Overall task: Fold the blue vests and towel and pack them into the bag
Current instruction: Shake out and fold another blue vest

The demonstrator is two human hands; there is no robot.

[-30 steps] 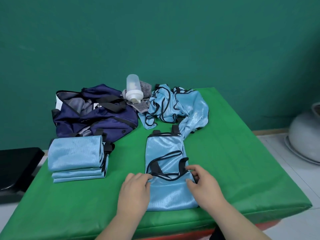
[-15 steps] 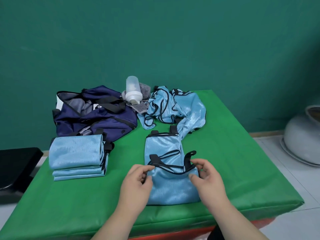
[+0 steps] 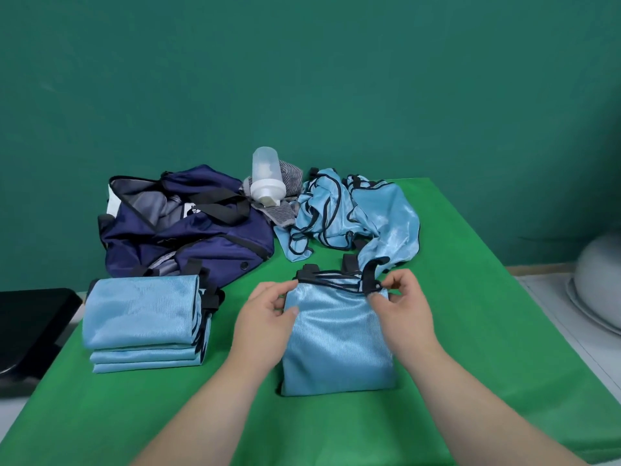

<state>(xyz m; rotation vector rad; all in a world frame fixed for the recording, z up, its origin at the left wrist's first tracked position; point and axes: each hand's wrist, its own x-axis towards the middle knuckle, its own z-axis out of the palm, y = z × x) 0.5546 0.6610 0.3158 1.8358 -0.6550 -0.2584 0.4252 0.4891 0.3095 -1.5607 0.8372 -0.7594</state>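
A light blue vest lies folded in half on the green table in front of me. My left hand pinches its far left corner. At its far right corner my right hand pinches the black-trimmed edge. A stack of folded blue vests sits to the left. Behind it stands the open navy bag. A heap of unfolded blue vests lies at the back, with a grey striped towel beside it.
A clear plastic bottle with a white cap lies on the towel between bag and heap. A black seat stands left of the table. A pale rounded vessel sits on the floor at the right.
Both hands have carried the near half of the vest away from me and laid it over the far half. The vest is now half as long.
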